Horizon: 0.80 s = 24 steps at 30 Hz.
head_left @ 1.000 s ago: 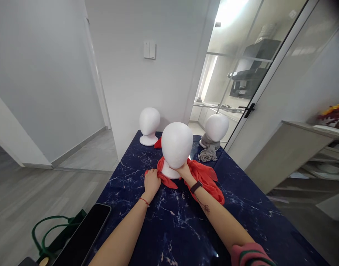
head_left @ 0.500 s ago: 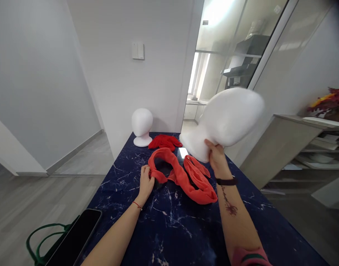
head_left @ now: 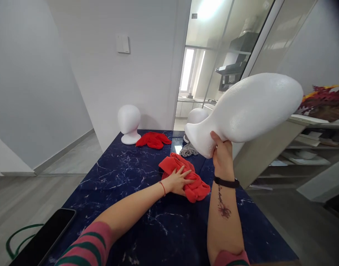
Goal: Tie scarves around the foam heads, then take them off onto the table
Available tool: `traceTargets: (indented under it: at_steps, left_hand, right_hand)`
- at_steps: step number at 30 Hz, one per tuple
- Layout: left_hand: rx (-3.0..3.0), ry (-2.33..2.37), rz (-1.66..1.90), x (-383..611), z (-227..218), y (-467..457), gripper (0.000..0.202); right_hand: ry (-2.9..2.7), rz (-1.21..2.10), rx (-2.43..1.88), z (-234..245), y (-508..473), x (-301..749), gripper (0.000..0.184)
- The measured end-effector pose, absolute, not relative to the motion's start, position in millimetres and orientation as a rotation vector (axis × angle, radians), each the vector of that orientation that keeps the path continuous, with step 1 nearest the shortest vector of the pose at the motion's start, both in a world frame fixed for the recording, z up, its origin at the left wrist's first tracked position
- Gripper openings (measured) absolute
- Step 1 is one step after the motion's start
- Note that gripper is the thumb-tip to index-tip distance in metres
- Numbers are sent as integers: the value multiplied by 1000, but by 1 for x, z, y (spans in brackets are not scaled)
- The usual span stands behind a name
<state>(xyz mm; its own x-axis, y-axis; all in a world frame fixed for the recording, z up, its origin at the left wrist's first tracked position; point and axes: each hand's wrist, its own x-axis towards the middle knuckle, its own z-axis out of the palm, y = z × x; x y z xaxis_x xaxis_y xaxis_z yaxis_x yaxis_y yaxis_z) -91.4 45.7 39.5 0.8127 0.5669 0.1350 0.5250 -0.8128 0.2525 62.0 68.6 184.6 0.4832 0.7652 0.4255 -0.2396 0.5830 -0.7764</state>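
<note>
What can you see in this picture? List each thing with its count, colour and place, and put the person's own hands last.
Foam head: 1, white, held tilted in the air at right.
Foam heads on table: 2, white, one far left, one far middle.
Red scarf: 1, bunched mid-table.
Red cloth: 1, far end.
Grey cloth: 1, by the far middle head.
Table: 1, dark blue marble.
Phone: 1, black, near left edge.
Left hand: flat on the red scarf.
Right hand: grips the held head's base.
</note>
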Motion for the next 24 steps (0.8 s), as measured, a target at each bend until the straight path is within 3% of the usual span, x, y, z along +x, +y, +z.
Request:
traceTargets:
  at_steps: [3, 6, 13, 16, 24]
  left_hand:
    - [2697, 1072, 251, -86, 28, 76, 63]
    - [2619, 1373, 506, -96, 14, 93, 48]
    - [2427, 1871, 713, -191, 7, 124, 22]
    - [2383, 1956, 772, -221, 15, 145, 28]
    - [2498, 1800, 970, -209, 25, 127, 73]
  right_hand:
    - [-882, 659, -704, 185, 69, 69, 57]
    - [-876, 660, -706, 186, 71, 75, 57]
    - [-888, 694, -717, 184, 76, 74, 59]
    - [-887, 726, -736, 183, 79, 66, 59]
    - [-1024, 722, -746, 181, 72, 31, 56]
